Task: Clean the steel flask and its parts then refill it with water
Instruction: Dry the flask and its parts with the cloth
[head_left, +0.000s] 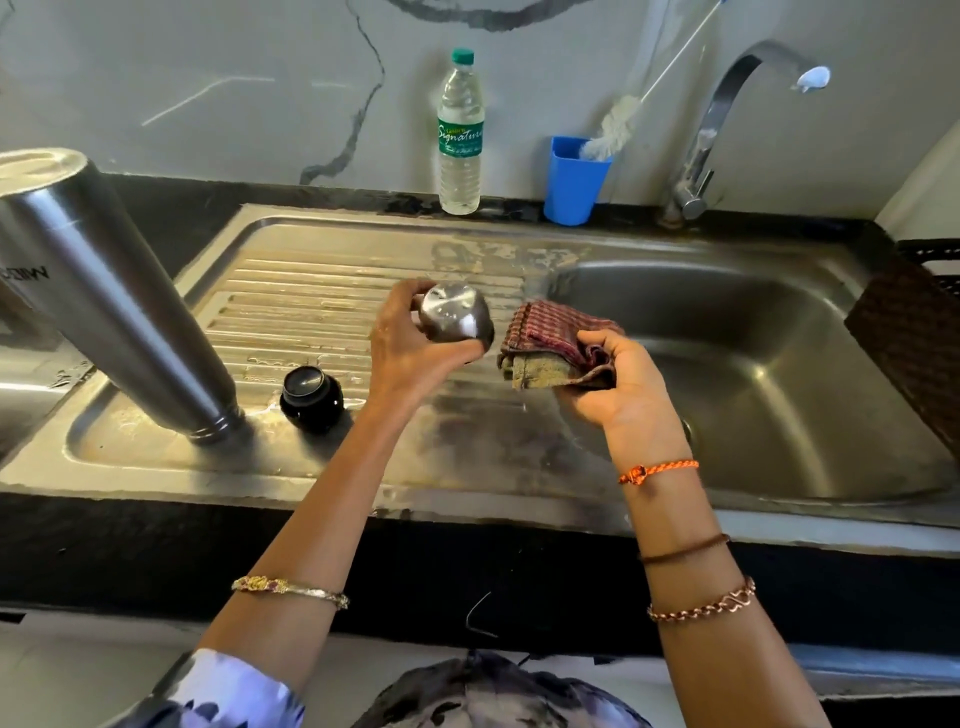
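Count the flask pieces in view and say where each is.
3. Steel flask body stands upside down on the drainboard at left; black stopper sits beside its mouth; left hand holds the steel cap. None seems hidden.

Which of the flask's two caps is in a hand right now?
The steel cup-cap, gripped in the left hand. The black inner stopper sits untouched on the drainboard beside the upturned steel flask.

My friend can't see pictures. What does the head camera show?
Over a steel sink, the left hand holds a wet steel cap and the right hand grips a folded cloth. The steel flask stands upside down on the drainboard.
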